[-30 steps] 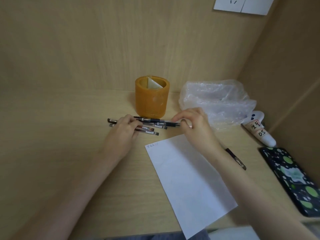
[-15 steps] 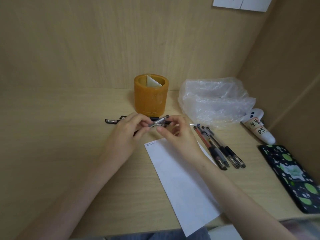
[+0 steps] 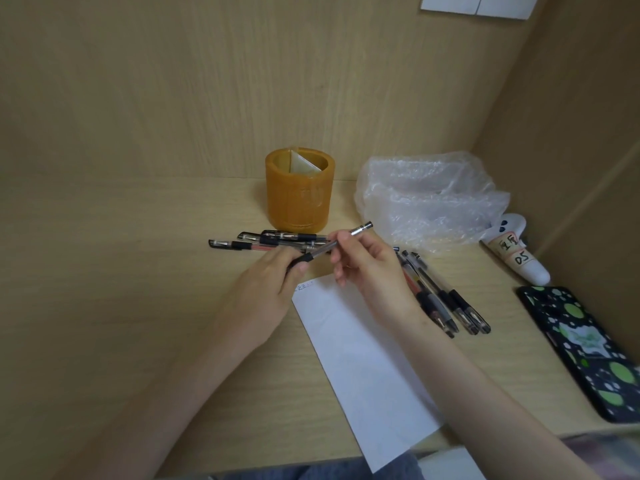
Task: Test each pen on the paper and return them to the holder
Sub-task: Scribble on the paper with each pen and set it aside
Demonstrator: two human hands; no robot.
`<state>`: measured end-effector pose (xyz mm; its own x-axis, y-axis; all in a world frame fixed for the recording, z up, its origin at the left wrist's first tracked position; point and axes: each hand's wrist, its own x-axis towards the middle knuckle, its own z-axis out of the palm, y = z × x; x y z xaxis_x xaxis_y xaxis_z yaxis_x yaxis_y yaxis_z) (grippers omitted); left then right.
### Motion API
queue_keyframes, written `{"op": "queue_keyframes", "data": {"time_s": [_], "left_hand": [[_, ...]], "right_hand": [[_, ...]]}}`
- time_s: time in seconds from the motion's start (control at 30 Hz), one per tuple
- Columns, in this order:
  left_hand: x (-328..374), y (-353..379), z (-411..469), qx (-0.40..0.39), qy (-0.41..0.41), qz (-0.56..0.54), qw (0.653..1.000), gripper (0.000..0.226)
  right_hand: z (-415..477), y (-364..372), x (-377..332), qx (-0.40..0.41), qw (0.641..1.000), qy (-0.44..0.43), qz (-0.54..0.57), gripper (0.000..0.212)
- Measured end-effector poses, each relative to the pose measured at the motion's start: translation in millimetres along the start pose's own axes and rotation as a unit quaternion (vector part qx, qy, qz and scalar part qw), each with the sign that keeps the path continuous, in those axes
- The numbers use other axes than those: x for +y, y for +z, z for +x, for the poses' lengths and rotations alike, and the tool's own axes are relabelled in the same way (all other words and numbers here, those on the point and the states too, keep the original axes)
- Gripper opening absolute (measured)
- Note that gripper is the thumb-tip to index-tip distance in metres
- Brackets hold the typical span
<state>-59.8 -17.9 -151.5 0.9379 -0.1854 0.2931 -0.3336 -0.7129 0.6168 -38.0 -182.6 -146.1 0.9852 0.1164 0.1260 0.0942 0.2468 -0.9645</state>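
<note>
The pen sits mid-frame, tilted up to the right, just above the top corner of the paper. The left hand has its fingers curled round the dark lower end. The right hand pinches the barrel below the silver tip. The paper's lower corner overhangs the table's near edge. Loose pens lie before the orange holder, near the back wall. A pen bunch lies right of the paper. A broad stretch of table spreads left.
</note>
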Motion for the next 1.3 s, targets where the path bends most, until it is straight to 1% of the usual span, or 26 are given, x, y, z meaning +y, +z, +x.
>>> {"op": "queue_keyframes", "data": {"time_s": [0.07, 0.13, 0.23, 0.33, 0.43, 0.47, 0.5, 0.53, 0.6, 0.67, 0.73, 0.77, 0.83, 0.87, 0.93, 0.97, 1.07, 1.2, 1.3], "left_hand": [[4.4, -0.3, -2.1, 0.016, 0.009, 0.023, 1.0, 0.029], [8.4, -1.5, -5.1, 0.025, 0.023, 0.034, 0.999, 0.029], [11.4, -2.1, -7.6, 0.014, 0.018, -0.017, 1.0, 0.024], [5.8, -4.0, -7.0, 0.014, 0.011, -0.064, 0.998, 0.031], [5.2, -3.0, -7.3, -0.023, 0.002, -0.056, 0.998, 0.043], [7.2, -3.2, -8.0, -0.026, -0.011, -0.053, 0.998, 0.046], [7.2, -3.2, -8.6, -0.023, -0.025, -0.052, 0.998, 0.048], [6.4, -4.0, -9.7, -0.02, -0.036, -0.05, 0.998, 0.048], [0.7, -5.4, -13.1, -0.027, -0.044, -0.035, 0.998, 0.037], [-4.9, -6.0, -18.7, -0.06, -0.039, -0.008, 0.997, 0.025], [-8.5, -4.1, -25.0, -0.087, -0.035, 0.014, 0.995, 0.03], [-9.4, -3.0, -26.7, -0.095, -0.033, 0.03, 0.995, 0.035], [-9.3, -1.7, -26.6, -0.103, -0.02, 0.062, 0.993, 0.04], [-8.8, -1.1, -25.9, -0.104, -0.016, 0.073, 0.992, 0.041], [-7.5, -1.0, -25.2, -0.106, -0.01, 0.092, 0.99, 0.041], [-7.1, -0.9, -25.2, -0.107, -0.007, 0.102, 0.989, 0.041], [-7.2, -0.7, -27.1, -0.105, -0.003, 0.108, 0.989, 0.041], [-6.0, -1.3, -27.1, -0.098, -0.008, 0.105, 0.99, 0.041], [-4.6, -1.5, -27.7, -0.099, -0.012, 0.105, 0.99, 0.041]], "right_hand": [[-1.2, 2.1, -2.2, -0.012, 1.0, 0.006, 0.016, 0.019], [-2.7, 5.0, -4.4, -0.035, 0.999, 0.023, 0.005, 0.024], [-3.5, 6.7, -4.8, -0.056, 0.998, 0.028, -0.012, 0.015], [-3.3, 5.9, -6.0, -0.06, 0.998, 0.021, -0.005, 0.02], [-4.1, 3.0, -4.5, -0.034, 0.999, 0.031, 0.0, 0.013], [-4.2, 1.4, -5.6, -0.018, 0.999, 0.036, 0.002, 0.013], [-3.3, -1.4, -7.0, -0.001, 0.999, 0.042, 0.008, 0.017], [-2.2, -5.0, -9.7, 0.011, 0.998, 0.051, 0.02, 0.022], [1.3, -12.1, -17.2, 0.027, 0.995, 0.08, 0.053, 0.023], [5.8, -18.2, -22.2, 0.034, 0.991, 0.103, 0.084, 0.017], [9.4, -18.1, -21.7, 0.045, 0.99, 0.106, 0.081, 0.006], [10.7, -15.9, -19.3, 0.048, 0.991, 0.105, 0.062, 0.004], [14.2, -11.1, -11.6, 0.054, 0.994, 0.096, 0.021, 0.019], [14.8, -7.7, -8.6, 0.054, 0.994, 0.092, 0.012, 0.022], [16.3, -1.4, -4.3, 0.04, 0.995, 0.089, -0.011, 0.009], [16.4, 1.7, -3.5, 0.034, 0.995, 0.09, -0.036, 0.01], [14.7, 8.3, 0.9, 0.019, 0.99, 0.079, -0.117, 0.027], [17.5, 10.6, 9.6, 0.059, 0.977, 0.043, -0.2, 0.043], [21.3, 9.9, 16.4, 0.09, 0.967, 0.014, -0.237, 0.045]]}}
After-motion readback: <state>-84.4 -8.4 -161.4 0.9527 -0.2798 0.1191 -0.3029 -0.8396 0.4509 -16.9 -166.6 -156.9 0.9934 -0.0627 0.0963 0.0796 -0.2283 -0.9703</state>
